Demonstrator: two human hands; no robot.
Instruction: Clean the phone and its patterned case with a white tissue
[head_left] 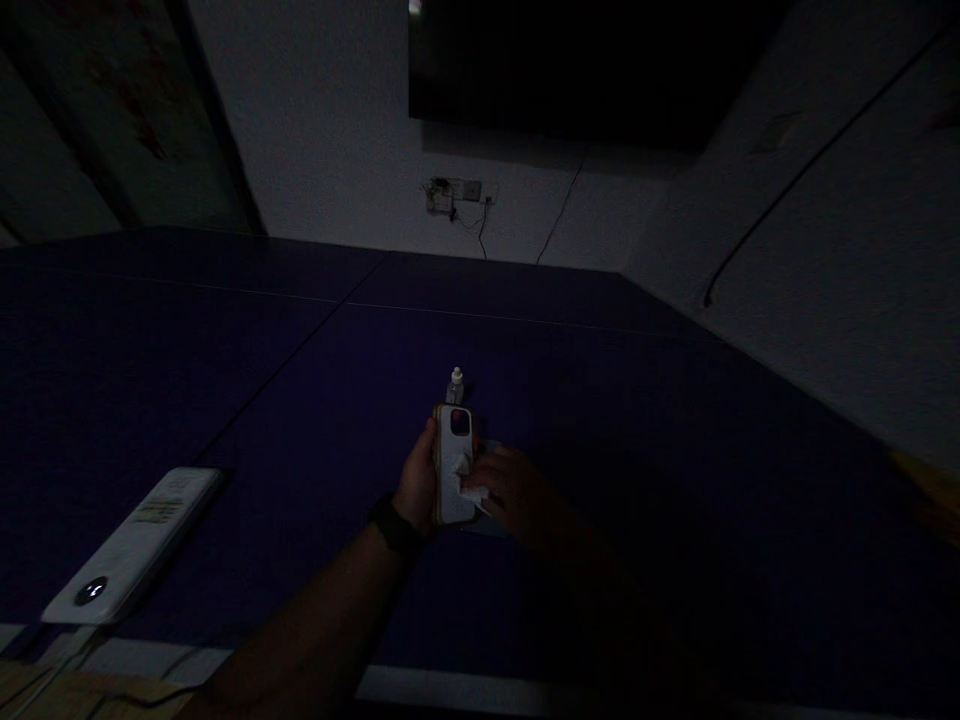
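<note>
At the bottom left of the frame a strip of pale wooden edge (45, 690) is showing, and just above it a flat white rectangular power bank with a round button (131, 545) is lying on the dark blue table surface (675, 420), well apart from the hands. From the bottom centre a bare forearm is reaching up into the middle of the frame, wearing a dark band on the wrist (396, 527). The left hand (417, 482) is wrapping its fingers around the left edge of a white smartphone with a dark camera block at its top (454, 460), holding it back-side up in the centre of the frame, above the table. The right hand (517, 495), dim in the low light, is pressing a small crumpled white cloth (471, 488) against the lower right part of the phone, with fingers closed on the cloth. Just beyond the phone's top, a small clear bottle with a white cap (455, 385) is standing upright on the table. Further back, at upper centre, a wall socket with dangling cables (454, 195) is sitting on the pale wall, below a large dark screen (585, 70).
</note>
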